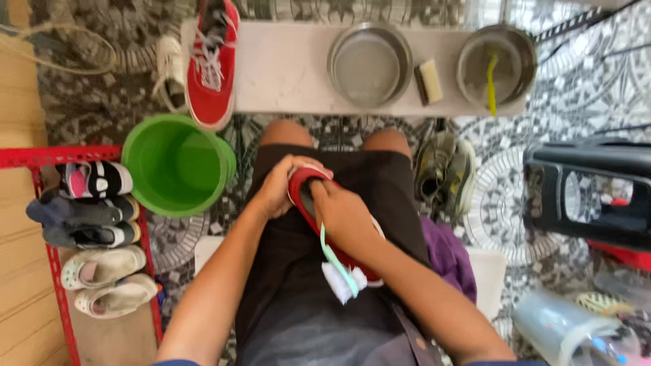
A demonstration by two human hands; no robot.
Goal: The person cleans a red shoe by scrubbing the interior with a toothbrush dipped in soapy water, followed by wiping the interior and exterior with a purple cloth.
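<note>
A red sneaker (303, 181) lies on my lap, toe pointing away from me. My left hand (278, 186) grips its toe end from the left. My right hand (342, 213) rests over the shoe's opening and holds a pale green brush (337, 261) with white bristles, the handle running down toward my waist. The shoe's heel is hidden under my right hand and forearm. The matching red sneaker (213, 64) with white laces lies on the white bench (285, 68) ahead of my knees.
On the bench stand two metal bowls (369, 64), (496, 64), the right one holding a yellow brush, with a scrub block (428, 81) between them. A green bucket (178, 165) sits left of my knee. A red rack (61, 159) holds several shoes. Olive shoes (444, 173) and a black crate (586, 193) lie on the right.
</note>
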